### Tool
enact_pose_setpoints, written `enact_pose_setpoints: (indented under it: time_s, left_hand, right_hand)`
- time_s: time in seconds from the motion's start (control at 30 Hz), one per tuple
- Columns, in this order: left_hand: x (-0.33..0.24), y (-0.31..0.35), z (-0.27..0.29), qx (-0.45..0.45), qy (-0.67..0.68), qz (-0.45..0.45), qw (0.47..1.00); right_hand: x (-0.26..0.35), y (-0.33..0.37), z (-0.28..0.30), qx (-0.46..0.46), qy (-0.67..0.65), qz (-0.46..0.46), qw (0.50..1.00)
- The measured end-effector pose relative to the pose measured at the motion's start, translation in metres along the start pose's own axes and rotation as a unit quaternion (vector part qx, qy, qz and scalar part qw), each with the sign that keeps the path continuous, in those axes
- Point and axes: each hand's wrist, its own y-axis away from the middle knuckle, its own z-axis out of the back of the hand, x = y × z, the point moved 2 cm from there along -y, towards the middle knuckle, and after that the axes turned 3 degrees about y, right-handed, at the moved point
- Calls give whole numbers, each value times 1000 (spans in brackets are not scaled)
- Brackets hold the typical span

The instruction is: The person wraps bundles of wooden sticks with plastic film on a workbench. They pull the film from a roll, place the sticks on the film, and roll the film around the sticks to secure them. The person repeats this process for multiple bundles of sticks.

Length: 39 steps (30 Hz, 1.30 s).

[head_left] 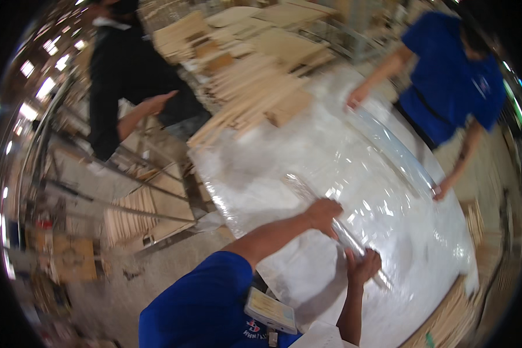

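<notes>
A long, narrow roll of shiny clear plastic film point(348, 235) slants across a white, film-covered surface point(296, 261). My left hand point(325, 216) is closed over its middle, fingers curled round it. Closer to its near end, my right hand point(363, 267) grips it with the thumb raised. Both palms are hidden. Across the surface, a co-worker in a blue shirt point(455, 75) holds a longer, bluish clear plastic roll point(394, 148), one hand towards each end.
Stacked wooden strips point(255, 95) lie at the far end of the surface. At the left stand a metal rack point(116, 203) with boards and a person in black point(139, 75). More thin wood pieces point(446, 316) lie at the near right. A badge point(271, 310) hangs before my chest.
</notes>
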Motion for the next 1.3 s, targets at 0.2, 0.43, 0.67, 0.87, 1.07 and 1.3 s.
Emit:
enact_pose_setpoints:
  time_s: [0.2,0.43,0.67,0.87,1.07,1.3]
  left_hand:
    - [-13,74,3,6,2,31,999]
    - [-26,127,15,80,8,50,996]
    - [-17,132,-3,-175,-46,16,983]
    - [-24,60,-1,-168,-96,-55,980]
    - [-1,-10,16,-16,-21,37,999]
    - [-9,-15,8,-52,-40,-12,998]
  right_hand:
    - [22,33,25,59,-30,33,997]
    - [68,131,52,88,-41,7,995]
    - [50,74,23,96,-15,15,995]
    - [5,-27,-4,46,45,-53,997]
    - [-4,-24,5,44,-58,-44,996]
    - [0,-22,-6,34,15,50,998]
